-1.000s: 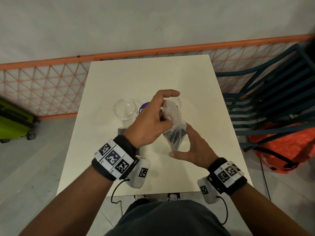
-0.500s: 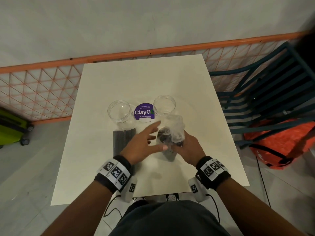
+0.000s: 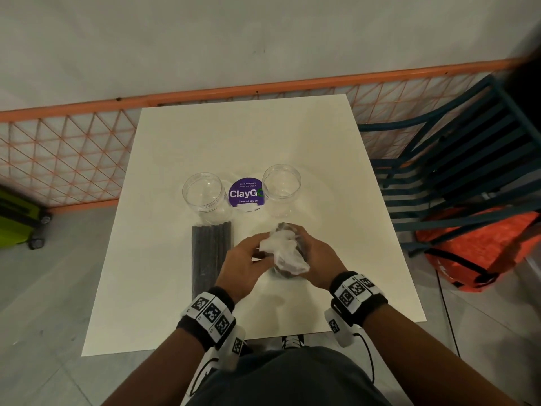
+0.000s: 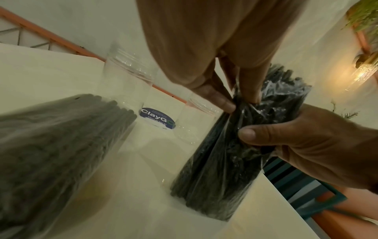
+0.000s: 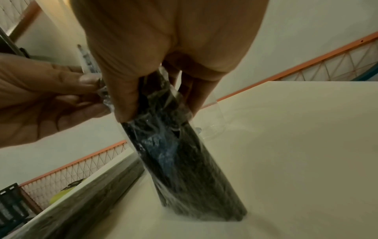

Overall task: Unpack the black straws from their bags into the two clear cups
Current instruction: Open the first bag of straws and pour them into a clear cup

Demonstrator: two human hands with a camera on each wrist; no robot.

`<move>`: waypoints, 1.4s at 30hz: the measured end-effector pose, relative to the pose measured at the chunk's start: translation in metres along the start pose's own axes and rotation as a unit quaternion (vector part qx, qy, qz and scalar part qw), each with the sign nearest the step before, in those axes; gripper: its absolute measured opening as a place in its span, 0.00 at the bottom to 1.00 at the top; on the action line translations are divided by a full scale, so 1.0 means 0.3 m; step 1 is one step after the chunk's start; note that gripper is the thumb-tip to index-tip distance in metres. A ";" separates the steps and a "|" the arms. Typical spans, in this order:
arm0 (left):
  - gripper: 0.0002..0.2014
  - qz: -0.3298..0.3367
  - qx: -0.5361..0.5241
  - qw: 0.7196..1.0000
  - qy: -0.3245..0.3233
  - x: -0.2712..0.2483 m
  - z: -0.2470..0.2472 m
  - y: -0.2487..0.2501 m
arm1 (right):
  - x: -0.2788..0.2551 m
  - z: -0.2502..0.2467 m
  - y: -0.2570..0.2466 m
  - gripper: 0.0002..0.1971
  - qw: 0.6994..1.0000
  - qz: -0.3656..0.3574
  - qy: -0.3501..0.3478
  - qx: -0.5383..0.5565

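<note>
Two clear plastic cups, the left cup point(image 3: 206, 192) and the right cup point(image 3: 281, 184), stand empty side by side on the cream tabletop point(image 3: 307, 136), with a round purple sticker point(image 3: 245, 193) between them. Just in front of the right cup, both hands work on a crinkled clear plastic bag of black straws point(image 4: 231, 155), stood upright with its bottom end on the tabletop. The left hand point(image 3: 244, 268) pinches the loose film near the top between thumb and fingers; the right hand point(image 3: 317, 260) is wrapped round the bundle through the plastic. A second bag of black straws point(image 3: 211, 253) lies flat and untouched in front of the left cup.

Several things could go wrong, to my eye. If the film gives way suddenly, the straws could spill across the tabletop or over its near edge. The bundle stands only on its narrow end, so a loosened grip would let it topple toward the right cup, which looks light enough to be knocked over.

From the head view the bunched plastic hides the bag's mouth, so I cannot tell whether it is open yet. The left wrist view blurs the flat bag, and neither wrist view shows the straw tops clearly.
</note>
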State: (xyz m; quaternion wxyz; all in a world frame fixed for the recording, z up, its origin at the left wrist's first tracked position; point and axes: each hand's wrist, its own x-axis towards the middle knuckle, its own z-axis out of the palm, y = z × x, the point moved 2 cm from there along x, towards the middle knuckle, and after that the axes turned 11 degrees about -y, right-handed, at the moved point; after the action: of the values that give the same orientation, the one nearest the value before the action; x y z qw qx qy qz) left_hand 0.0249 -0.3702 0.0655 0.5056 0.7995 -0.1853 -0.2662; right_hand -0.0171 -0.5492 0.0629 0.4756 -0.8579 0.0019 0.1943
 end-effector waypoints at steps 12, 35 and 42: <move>0.28 -0.010 0.205 0.973 -0.110 -0.012 0.023 0.001 | 0.043 0.024 0.092 0.33 0.998 0.032 -0.023 -0.058; 0.32 -0.034 0.128 0.988 -0.076 0.069 0.083 -0.008 | 0.071 0.052 0.192 0.26 0.986 0.085 -0.012 -0.145; 0.24 -0.031 0.152 0.986 -0.054 0.085 0.079 -0.045 | 0.036 0.024 0.171 0.53 0.996 0.043 0.013 -0.075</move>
State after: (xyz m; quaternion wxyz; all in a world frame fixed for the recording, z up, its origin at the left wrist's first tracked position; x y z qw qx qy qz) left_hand 0.0310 -0.3958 0.0389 0.3594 0.8565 -0.2262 -0.2934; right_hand -0.0191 -0.5693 0.0141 0.4015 -0.8926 0.0303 0.2029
